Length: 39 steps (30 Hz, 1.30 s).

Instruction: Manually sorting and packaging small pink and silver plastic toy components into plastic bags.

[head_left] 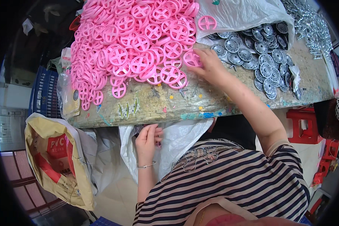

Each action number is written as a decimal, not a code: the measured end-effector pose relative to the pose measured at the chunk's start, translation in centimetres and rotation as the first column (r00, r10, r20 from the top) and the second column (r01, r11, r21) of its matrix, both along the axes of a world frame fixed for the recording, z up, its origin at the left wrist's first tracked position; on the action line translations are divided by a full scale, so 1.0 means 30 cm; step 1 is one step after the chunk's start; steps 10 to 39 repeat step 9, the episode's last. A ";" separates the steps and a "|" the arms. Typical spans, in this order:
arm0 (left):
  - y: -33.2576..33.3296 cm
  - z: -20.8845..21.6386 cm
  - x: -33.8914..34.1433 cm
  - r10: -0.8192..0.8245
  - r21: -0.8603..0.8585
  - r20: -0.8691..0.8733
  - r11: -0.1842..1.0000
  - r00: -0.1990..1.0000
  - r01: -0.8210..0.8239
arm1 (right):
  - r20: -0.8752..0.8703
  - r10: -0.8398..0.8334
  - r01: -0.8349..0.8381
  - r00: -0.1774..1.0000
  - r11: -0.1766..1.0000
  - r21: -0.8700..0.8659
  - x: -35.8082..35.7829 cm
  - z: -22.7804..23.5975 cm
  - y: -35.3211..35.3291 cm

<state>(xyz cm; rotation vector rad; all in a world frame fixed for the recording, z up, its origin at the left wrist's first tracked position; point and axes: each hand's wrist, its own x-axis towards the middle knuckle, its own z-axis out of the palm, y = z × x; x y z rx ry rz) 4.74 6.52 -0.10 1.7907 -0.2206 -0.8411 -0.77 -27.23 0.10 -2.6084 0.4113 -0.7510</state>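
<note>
At the front edge of a large heap of pink plastic wheel-shaped rings (pixel 140 44), my right hand (pixel 211 67) reaches over the table. Its thumb and fingers are closed on one pink four-spoked wheel ring (pixel 192 59). Below the table edge, my left hand (pixel 148 138) hovers over the mouth of a white woven sack (pixel 177 140). Its fingers are loosely bent and slightly apart, and I see nothing held in them. A small purplish patch shows just under those fingers, too small to make out.
Grey-black discs (pixel 266 71) spill from a white bag (pixel 248 15) on the right. Silver tinsel-like strands (pixel 309 26) lie beyond. Small screws and green-white pieces (pixel 127 109) dot the worn table (pixel 150 107). A tan sack (pixel 60 165) stands left; a red stool (pixel 303 126) is right.
</note>
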 end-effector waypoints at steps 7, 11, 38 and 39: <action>-0.352 0.008 -0.053 -0.134 -0.594 -0.215 0.804 0.967 -0.021 | 0.067 0.348 -0.354 0.935 0.919 0.173 -0.163 0.088 0.248; -0.383 -0.016 -0.048 -0.216 -0.567 -0.305 0.823 0.928 0.005 | -0.154 0.335 -0.261 0.930 0.893 0.365 -0.188 0.143 0.200; -0.383 -0.016 -0.048 -0.216 -0.567 -0.305 0.823 0.928 0.005 | -0.154 0.335 -0.261 0.930 0.893 0.365 -0.188 0.143 0.200; -0.383 -0.016 -0.048 -0.216 -0.567 -0.305 0.823 0.928 0.005 | -0.154 0.335 -0.261 0.930 0.893 0.365 -0.188 0.143 0.200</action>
